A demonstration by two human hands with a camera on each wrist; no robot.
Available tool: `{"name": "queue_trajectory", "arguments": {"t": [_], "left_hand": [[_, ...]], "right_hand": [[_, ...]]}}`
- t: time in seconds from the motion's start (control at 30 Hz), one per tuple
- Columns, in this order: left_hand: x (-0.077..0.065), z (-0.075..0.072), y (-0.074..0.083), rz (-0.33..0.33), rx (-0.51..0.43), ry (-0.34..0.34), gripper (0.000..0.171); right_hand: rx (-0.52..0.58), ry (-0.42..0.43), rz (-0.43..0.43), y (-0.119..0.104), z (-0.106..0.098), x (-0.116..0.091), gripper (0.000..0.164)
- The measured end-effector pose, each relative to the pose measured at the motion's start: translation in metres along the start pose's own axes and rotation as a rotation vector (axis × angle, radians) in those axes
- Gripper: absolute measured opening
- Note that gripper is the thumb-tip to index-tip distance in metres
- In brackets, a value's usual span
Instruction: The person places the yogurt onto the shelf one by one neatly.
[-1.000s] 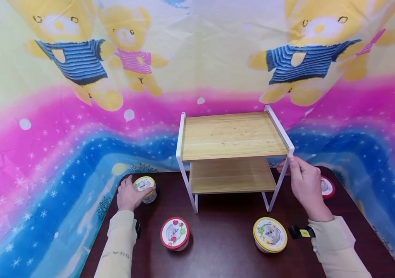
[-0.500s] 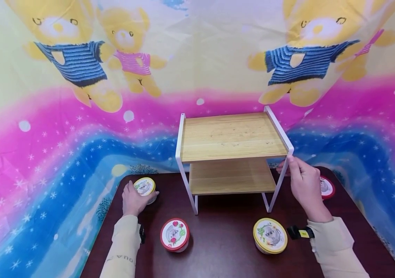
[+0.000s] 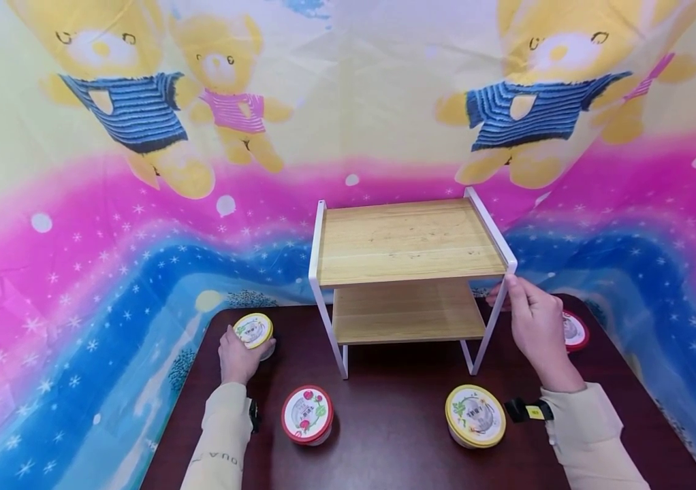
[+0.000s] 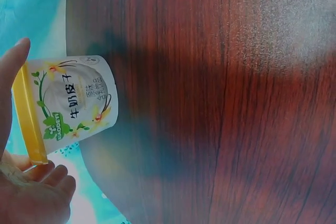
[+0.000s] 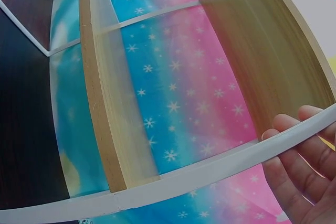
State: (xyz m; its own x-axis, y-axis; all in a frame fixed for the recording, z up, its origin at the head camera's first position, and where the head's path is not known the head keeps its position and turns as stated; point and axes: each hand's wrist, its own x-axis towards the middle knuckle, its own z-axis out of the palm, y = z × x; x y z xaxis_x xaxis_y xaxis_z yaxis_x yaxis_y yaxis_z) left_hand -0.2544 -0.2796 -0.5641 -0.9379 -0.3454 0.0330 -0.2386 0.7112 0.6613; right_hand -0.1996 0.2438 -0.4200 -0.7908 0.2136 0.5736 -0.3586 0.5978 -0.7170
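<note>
At the table's far left, my left hand (image 3: 239, 359) holds a paper tub with a yellow lid (image 3: 252, 330). The left wrist view shows this tub (image 4: 79, 100) upright on the table, the thumb on one side of its lid and curled fingers on the other. On the right, my right hand (image 3: 538, 323) grips the front upright of a two-tier shelf rack (image 3: 412, 241) with wooden boards and a white frame. Its fingers (image 5: 310, 153) curl around the white bar (image 5: 220, 163) in the right wrist view; the thumb is hidden there.
A red-lidded tub (image 3: 308, 415) stands front left of the rack, and a yellow-lidded tub (image 3: 475, 416) front right. Another red-lidded tub (image 3: 575, 331) is partly hidden behind my right hand. A printed bear cloth (image 3: 348, 122) hangs behind the dark table (image 3: 391, 435).
My left hand has shifted a little right and closed in around the near side of the yellow-lidded tub. My right hand stays on the rack's upright.
</note>
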Motion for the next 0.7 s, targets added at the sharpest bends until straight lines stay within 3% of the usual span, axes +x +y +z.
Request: {"name": "queue_trajectory", "arguments": {"t": [0.27,0.7], "left_hand": [[-0.0001,-0.0007,-0.0024,0.001,-0.006,0.004,0.107],[0.001,-0.0012,-0.0008,-0.031,-0.102,-0.028,0.105]], "right_hand": [[-0.003,0.007,0.002,-0.0011,0.0,-0.0003,0.039],[0.027,0.015,0.002,-0.0005,0.0004,0.0002,0.038]]}}
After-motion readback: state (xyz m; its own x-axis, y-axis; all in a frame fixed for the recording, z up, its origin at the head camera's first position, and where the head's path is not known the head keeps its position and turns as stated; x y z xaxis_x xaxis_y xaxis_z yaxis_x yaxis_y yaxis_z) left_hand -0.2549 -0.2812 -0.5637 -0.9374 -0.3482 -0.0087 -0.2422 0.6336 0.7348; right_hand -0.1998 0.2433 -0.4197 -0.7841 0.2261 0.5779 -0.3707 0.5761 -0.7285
